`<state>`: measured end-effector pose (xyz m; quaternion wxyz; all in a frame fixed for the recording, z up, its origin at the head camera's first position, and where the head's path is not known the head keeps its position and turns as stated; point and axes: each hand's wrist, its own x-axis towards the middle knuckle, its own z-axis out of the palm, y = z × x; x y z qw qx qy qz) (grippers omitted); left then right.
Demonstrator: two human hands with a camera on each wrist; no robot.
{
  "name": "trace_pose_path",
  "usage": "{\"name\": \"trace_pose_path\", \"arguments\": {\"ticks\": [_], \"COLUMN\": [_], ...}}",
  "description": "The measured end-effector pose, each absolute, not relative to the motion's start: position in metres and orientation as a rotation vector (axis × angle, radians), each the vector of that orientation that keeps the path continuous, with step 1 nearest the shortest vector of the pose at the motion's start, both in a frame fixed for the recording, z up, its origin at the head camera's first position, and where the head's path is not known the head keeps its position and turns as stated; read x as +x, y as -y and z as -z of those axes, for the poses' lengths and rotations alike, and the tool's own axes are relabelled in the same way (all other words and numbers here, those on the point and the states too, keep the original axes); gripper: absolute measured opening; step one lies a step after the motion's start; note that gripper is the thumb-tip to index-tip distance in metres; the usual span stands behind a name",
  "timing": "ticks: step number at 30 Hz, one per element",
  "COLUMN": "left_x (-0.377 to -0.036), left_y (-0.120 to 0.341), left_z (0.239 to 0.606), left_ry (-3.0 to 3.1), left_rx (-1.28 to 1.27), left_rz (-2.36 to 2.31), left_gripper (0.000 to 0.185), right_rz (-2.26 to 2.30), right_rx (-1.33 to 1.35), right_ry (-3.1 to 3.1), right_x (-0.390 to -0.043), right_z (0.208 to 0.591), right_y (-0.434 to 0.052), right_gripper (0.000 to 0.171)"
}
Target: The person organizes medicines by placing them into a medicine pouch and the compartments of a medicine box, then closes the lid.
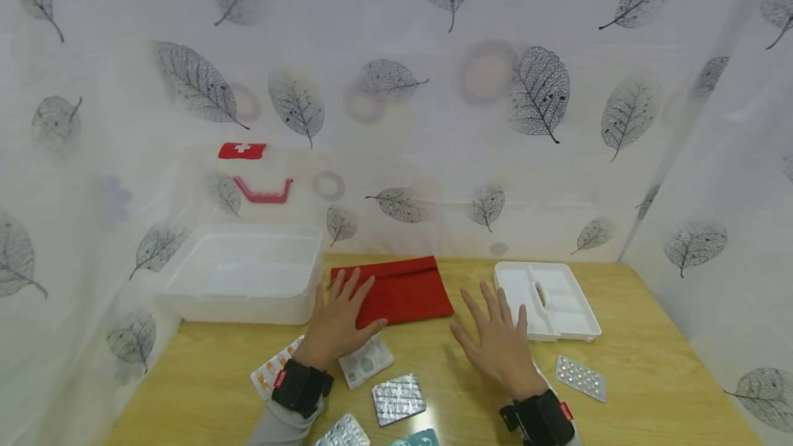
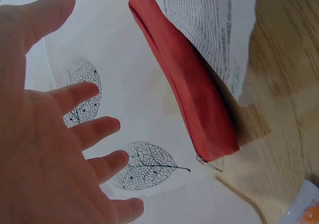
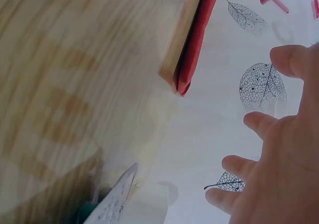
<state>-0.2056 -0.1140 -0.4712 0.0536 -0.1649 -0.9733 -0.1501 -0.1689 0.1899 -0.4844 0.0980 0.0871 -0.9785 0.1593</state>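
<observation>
Red fabric catches the eye first: a flat red pouch [image 1: 399, 289] lies on the wooden table [image 1: 650, 377] near its back edge, between a clear plastic box [image 1: 244, 274] on the left and a white compartment tray [image 1: 548, 300] on the right. The left hand [image 1: 341, 319] lies with its fingers straight and spread, the fingertips resting on the pouch's left end; nothing is gripped. From the left wrist view the pouch's edge [image 2: 192, 84] and a small metal zipper pull show beside the spread fingers [image 2: 94, 129], though whether the palm itself presses down is hard to tell. The right hand [image 1: 498, 343] is flat and wide open too, fingers splayed, just right of the pouch and apart from it, holding nothing. Near the wrists lie several pill blister packs: a silver one [image 1: 398, 399] between the arms, another [image 1: 580, 377] right of the right hand, an orange-dotted strip [image 1: 272, 369] by the left wrist, and a small printed sachet [image 1: 367, 362] under the left thumb side.
</observation>
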Motion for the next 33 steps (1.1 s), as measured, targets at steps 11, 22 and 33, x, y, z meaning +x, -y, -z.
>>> {"name": "trace_pose_path", "arguments": {"ticks": [11,22,33], "left_x": [-0.215,-0.306,-0.351], "left_y": [0.094,0.067,0.075], "left_z": [0.454,0.445,0.475], "left_ry": [3.034,3.199,3.190], "left_rx": [-0.612,-0.565,-0.431], "left_rz": [0.528,0.358,0.338], "left_gripper": [0.051,0.037,0.002], "right_rz": [-0.524,-0.739,-0.754], "right_rx": [0.400,0.598,0.662], "right_ry": [2.819,2.975,3.038], "right_x": [-0.163,-0.155,-0.161], "right_z": [0.485,0.480,0.481], "right_y": [-0.186,-0.170,-0.159], "right_gripper": [0.060,0.054,0.054]}}
